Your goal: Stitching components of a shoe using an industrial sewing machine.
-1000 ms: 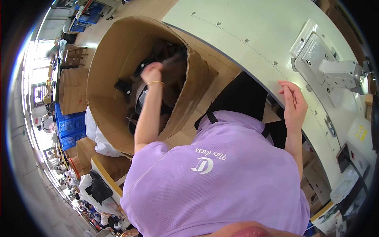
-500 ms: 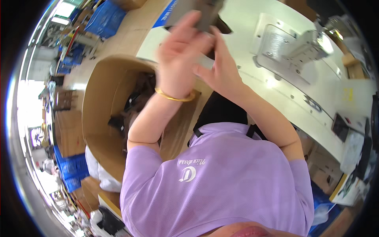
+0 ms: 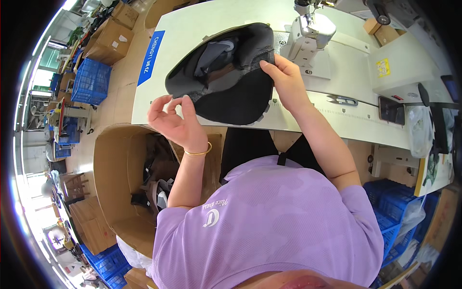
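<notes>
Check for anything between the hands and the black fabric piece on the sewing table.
Nothing visible stands in the way. The right hand already grips the black fabric piece at its right edge, and the left hand pinches its lower left edge.

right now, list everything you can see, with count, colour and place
fabric piece: one, black with grey lining, on the table edge
sewing machine: one, white, on the table behind the fabric piece
table: one, white top, in front of the person
snips: one, grey, on the table, right
cardboard box: one, brown, on the floor, left, with dark pieces inside
crates: several, blue, around the floor
bangle: one, gold, left wrist
left hand: pinching the fabric piece's near edge
right hand: gripping its right edge
</notes>
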A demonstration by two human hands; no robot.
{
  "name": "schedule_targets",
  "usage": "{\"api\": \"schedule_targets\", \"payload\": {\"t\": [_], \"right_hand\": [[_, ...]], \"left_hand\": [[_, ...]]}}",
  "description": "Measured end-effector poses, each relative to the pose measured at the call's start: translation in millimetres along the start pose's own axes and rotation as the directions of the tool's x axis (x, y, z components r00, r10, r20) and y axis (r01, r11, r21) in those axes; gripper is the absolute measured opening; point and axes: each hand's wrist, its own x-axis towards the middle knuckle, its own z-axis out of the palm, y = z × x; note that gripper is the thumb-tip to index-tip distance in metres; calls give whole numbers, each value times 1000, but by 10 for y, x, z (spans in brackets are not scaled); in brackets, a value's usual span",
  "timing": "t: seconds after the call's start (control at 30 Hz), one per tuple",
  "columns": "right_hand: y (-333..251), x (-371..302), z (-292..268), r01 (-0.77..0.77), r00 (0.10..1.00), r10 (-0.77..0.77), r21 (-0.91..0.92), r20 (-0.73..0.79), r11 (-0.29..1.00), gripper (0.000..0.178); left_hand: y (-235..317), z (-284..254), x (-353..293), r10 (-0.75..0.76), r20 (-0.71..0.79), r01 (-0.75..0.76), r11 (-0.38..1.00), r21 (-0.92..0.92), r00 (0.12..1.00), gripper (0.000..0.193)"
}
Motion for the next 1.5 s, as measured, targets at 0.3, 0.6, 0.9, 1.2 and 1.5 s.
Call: {"api": "schedule_targets", "payload": {"t": [0.3, 0.6, 0.9, 1.2, 1.5], "right_hand": [[-162, 15, -294, -26, 999, 33, 150, -43, 988, 14], [-61, -11, -294, -22, 998, 29, 140, -49, 990, 17], [-381, -281, 7, 146, 961, -147, -22, -235, 989, 19], [-658, -358, -208, 26, 993, -25, 11, -113, 1000, 22], [-869, 33, -397, 80, 963, -144, -271, -227, 959, 31]], "left_hand": [[-91, 93, -99, -745, 460, 846, 533, -25, 483, 34], [-74, 66, -337, -387, 921, 994, 73, 81, -47, 54], [-11, 445, -157, -323, 747, 669, 713, -213, 581, 35], [227, 756, 225, 1, 743, 66, 996, -61, 669, 29], [40, 752, 386, 366, 690, -319, 926, -202, 625, 25]]}}
